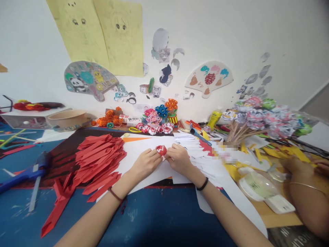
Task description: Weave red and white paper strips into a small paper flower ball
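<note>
Between my two hands is a small red and white folded paper flower (161, 150), above white sheets (138, 151). My left hand (147, 162) pinches its left side with the fingers curled. On the other side my right hand (179, 159) grips the flower's right edge, its fingers bent too. To the left lies a big pile of folded red paper strips (99, 154). Folded white strips (190, 147) lie right of my right hand. A row of finished red and white paper flowers (154, 129) sits behind the sheets.
A blue glue gun (33, 173) lies at the left, near a round bowl (67, 119). Paper flowers on sticks (264, 116) stand at the back right. A clear bottle (257, 184) rests at the right, beside another person's arm (305, 195).
</note>
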`<act>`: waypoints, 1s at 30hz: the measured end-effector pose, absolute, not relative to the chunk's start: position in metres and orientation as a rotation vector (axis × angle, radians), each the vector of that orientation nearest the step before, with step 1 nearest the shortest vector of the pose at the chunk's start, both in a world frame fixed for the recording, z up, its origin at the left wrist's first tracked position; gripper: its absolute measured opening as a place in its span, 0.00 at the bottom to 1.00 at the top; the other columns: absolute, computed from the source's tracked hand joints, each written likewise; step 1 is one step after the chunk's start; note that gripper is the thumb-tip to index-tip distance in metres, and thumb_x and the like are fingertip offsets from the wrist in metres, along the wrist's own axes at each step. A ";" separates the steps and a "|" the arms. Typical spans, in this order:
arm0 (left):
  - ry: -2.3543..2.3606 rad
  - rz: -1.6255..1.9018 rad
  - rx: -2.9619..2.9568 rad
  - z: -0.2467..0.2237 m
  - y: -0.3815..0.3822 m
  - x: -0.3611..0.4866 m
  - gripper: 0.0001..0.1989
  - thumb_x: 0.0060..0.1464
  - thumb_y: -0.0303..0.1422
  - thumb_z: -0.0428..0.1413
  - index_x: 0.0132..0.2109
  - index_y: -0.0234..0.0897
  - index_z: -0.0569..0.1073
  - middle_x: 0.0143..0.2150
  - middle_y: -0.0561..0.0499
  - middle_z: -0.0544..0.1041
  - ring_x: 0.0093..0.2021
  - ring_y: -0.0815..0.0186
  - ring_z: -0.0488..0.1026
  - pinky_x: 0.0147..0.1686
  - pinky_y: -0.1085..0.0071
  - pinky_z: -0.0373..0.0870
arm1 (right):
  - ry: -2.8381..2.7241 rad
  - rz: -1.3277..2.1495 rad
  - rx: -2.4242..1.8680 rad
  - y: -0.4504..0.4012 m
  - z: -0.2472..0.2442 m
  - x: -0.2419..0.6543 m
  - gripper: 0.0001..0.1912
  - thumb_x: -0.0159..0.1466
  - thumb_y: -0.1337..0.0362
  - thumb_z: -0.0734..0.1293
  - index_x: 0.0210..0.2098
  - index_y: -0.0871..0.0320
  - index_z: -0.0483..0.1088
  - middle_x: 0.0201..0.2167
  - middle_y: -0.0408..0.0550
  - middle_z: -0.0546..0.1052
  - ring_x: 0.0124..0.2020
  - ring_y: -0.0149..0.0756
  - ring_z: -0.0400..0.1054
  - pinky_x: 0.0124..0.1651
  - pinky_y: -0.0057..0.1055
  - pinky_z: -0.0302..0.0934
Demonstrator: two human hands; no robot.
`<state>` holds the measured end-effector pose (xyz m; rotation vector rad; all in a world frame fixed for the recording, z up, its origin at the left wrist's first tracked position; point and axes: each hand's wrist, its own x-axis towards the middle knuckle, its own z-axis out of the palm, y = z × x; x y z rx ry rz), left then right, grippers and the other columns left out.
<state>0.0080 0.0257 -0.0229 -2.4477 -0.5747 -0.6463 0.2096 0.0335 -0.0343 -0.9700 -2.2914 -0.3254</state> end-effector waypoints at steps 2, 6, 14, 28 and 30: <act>-0.566 -0.637 -2.471 -0.024 0.026 0.009 0.11 0.66 0.26 0.44 0.40 0.33 0.70 0.35 0.48 0.74 0.35 0.64 0.67 0.32 0.67 0.57 | -2.334 -0.322 -0.952 0.033 -0.030 0.211 0.11 0.60 0.75 0.63 0.23 0.59 0.65 0.22 0.45 0.69 0.31 0.36 0.55 0.35 0.34 0.45; -0.535 -0.567 -2.497 -0.025 0.026 0.015 0.12 0.67 0.25 0.42 0.41 0.33 0.71 0.36 0.47 0.74 0.38 0.63 0.68 0.33 0.66 0.57 | -2.465 -0.372 -0.876 0.030 -0.020 0.217 0.11 0.60 0.76 0.62 0.23 0.59 0.64 0.22 0.46 0.70 0.30 0.36 0.55 0.33 0.34 0.44; -0.678 -0.645 -2.456 -0.024 0.020 0.023 0.07 0.65 0.28 0.47 0.40 0.35 0.70 0.36 0.50 0.74 0.35 0.63 0.66 0.32 0.65 0.55 | -2.436 -0.108 -0.897 0.034 -0.021 0.227 0.12 0.62 0.76 0.62 0.24 0.58 0.66 0.23 0.44 0.71 0.30 0.35 0.57 0.33 0.32 0.48; -0.643 -0.560 -2.416 -0.021 0.017 0.022 0.07 0.64 0.24 0.47 0.41 0.32 0.69 0.36 0.49 0.71 0.36 0.62 0.64 0.34 0.65 0.56 | -2.246 0.121 -0.952 0.035 -0.018 0.228 0.09 0.59 0.74 0.70 0.25 0.57 0.69 0.25 0.43 0.72 0.33 0.35 0.62 0.38 0.31 0.53; -0.616 -0.495 -2.426 -0.022 0.017 0.023 0.06 0.63 0.24 0.47 0.40 0.32 0.69 0.35 0.48 0.71 0.36 0.62 0.64 0.35 0.65 0.56 | -2.272 0.077 -0.939 0.035 -0.018 0.228 0.08 0.59 0.74 0.69 0.26 0.57 0.71 0.25 0.43 0.73 0.33 0.35 0.62 0.38 0.31 0.54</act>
